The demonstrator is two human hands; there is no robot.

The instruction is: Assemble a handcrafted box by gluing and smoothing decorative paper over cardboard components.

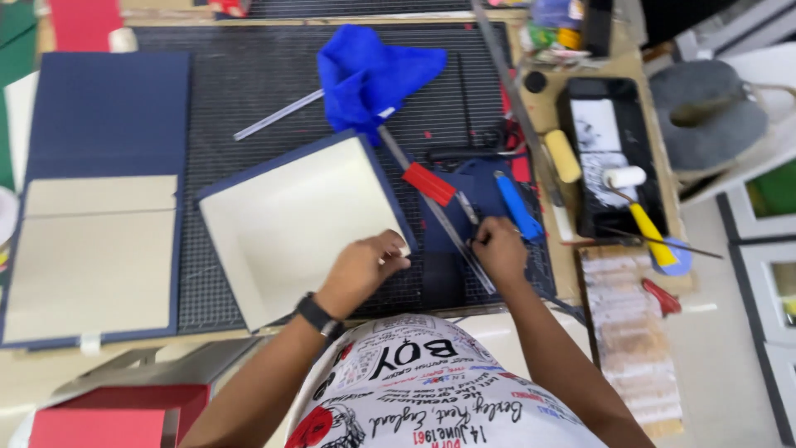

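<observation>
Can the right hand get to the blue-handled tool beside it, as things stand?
Probably yes: the right hand rests on the steel ruler, and the blue-handled tool lies uncovered just beyond it.

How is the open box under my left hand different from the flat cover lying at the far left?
The open box stands as a tray with raised walls, turned askew; the flat cover lies unfolded and square to the mat. The left hand touches the box; nothing touches the cover. Both are navy outside, cream inside.
</observation>
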